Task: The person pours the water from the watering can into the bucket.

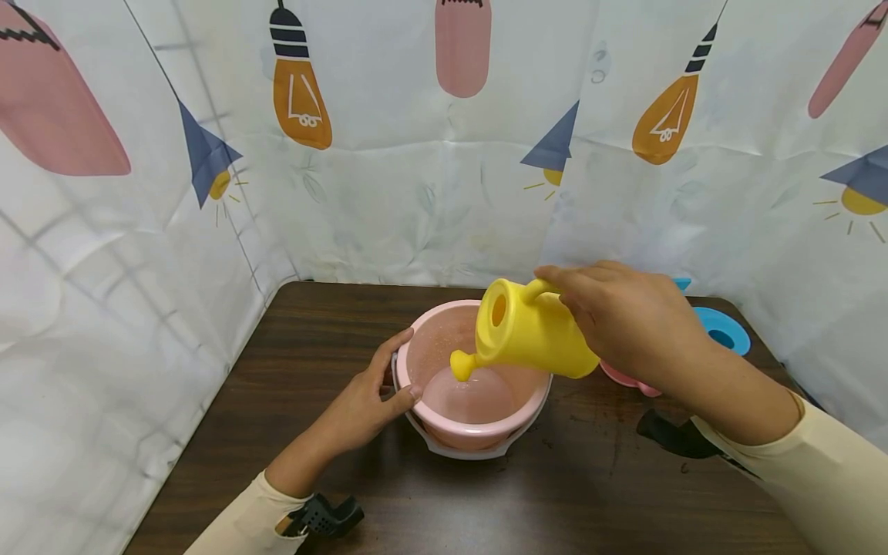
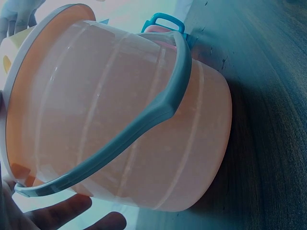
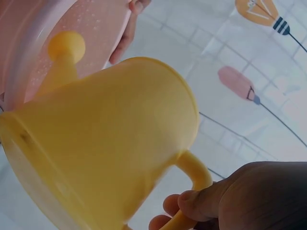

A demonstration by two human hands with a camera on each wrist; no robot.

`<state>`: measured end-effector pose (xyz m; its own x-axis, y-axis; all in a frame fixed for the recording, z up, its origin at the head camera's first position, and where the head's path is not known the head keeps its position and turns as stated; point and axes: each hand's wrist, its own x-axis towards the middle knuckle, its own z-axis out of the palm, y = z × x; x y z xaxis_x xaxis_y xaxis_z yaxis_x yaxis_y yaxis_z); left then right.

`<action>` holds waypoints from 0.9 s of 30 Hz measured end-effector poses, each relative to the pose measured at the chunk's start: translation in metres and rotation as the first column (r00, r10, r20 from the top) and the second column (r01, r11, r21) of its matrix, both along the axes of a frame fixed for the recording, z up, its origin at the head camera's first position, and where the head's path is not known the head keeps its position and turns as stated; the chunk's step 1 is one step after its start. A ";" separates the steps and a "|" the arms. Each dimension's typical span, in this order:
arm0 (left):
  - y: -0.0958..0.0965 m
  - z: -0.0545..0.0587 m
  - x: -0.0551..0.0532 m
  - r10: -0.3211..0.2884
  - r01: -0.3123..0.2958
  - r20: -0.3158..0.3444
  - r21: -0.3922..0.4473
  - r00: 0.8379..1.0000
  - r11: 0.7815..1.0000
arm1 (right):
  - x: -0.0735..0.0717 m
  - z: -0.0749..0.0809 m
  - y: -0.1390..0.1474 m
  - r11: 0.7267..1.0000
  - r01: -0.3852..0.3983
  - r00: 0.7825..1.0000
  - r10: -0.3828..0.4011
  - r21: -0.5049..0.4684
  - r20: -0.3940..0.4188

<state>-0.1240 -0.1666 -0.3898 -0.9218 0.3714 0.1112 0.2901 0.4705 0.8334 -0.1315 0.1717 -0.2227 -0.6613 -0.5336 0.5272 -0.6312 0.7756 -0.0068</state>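
Observation:
A pink bucket (image 1: 479, 416) stands upright on the table, its grey handle (image 2: 139, 127) hanging down along the side. My left hand (image 1: 371, 393) grips the bucket's left rim, thumb over the edge and fingers outside. In my right hand (image 1: 617, 308) is a yellow watering can (image 1: 541, 331), held by its handle (image 3: 194, 172) and tilted over the bucket. Its round spout head (image 1: 461, 364) points down inside the rim. Droplets cling to the bucket's inner wall, and the bottom looks wet.
Behind my right forearm lie a blue ring-shaped piece (image 1: 724, 327) and a pink item (image 1: 631, 379), both partly hidden. Dark wet spots mark the brown wooden table (image 1: 583, 478). A printed white curtain (image 1: 416, 208) hangs along the back and left.

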 end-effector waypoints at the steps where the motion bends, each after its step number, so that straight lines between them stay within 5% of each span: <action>1: 0.000 0.000 0.000 0.000 0.000 -0.001 0.000 1.000 1.000 | 0.000 0.000 -0.001 1.000 0.000 1.000 0.000 0.002 -0.003; 27: -0.001 -0.002 -0.001 -0.005 0.005 0.006 0.003 1.000 1.000 | 0.000 -0.001 -0.011 0.995 -0.019 0.998 0.024 0.095 -0.054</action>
<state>-0.1250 -0.1678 -0.3918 -0.9207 0.3754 0.1066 0.2871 0.4668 0.8365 -0.1318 0.1612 -0.2236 -0.6205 -0.5966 0.5090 -0.6450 0.7574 0.1015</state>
